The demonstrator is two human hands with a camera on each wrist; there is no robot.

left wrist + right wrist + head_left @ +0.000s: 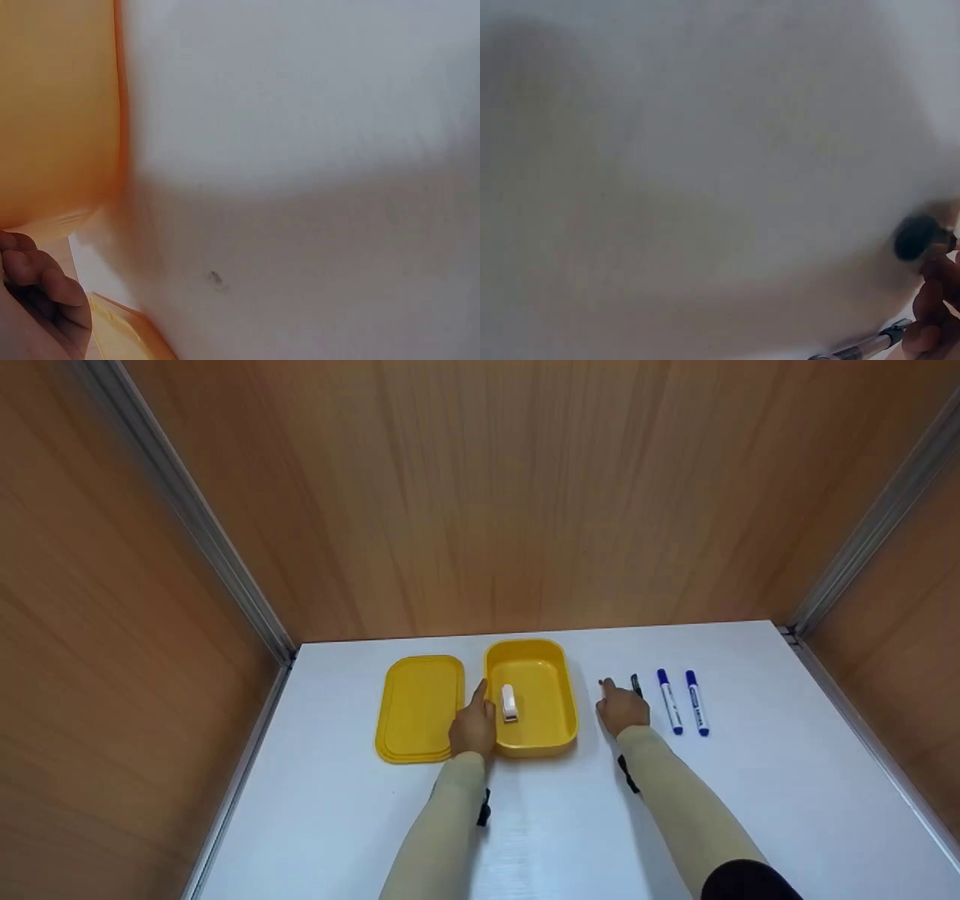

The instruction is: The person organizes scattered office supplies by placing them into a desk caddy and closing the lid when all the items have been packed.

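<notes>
White desk (525, 825), wood-panelled walls around it. A person's two arms in pale sleeves are reaching forward across it.

Left hand (474, 727) is resting at the left rim of the open yellow box (559, 712), forefinger pointing along the wall — fingers are lying loosely curled, gripping nothing as far as the head view shows. In the left wrist view the fingers (37, 281) are showing at the lower left corner, curled, beside the blurred yellow wall of the box (60, 112).

Inside the box a small white stapler (509, 703) is lying lengthwise, near the left side of the floor.

Yellow lid (418, 707) is lying flat on the desk just left of the box, close to the left hand.

Right hand (622, 710) is lying to the right of the box, fingers reaching onto two dark pens (636, 685) on the desk. Right wrist view — fingertips (930, 300) are curling about a dark pen end (915, 238); the grip itself is blurred, cannot tell how firm.

Two blue markers (670, 701) are lying side by side, parallel, just right of the dark pens, apart from the hand.
</notes>
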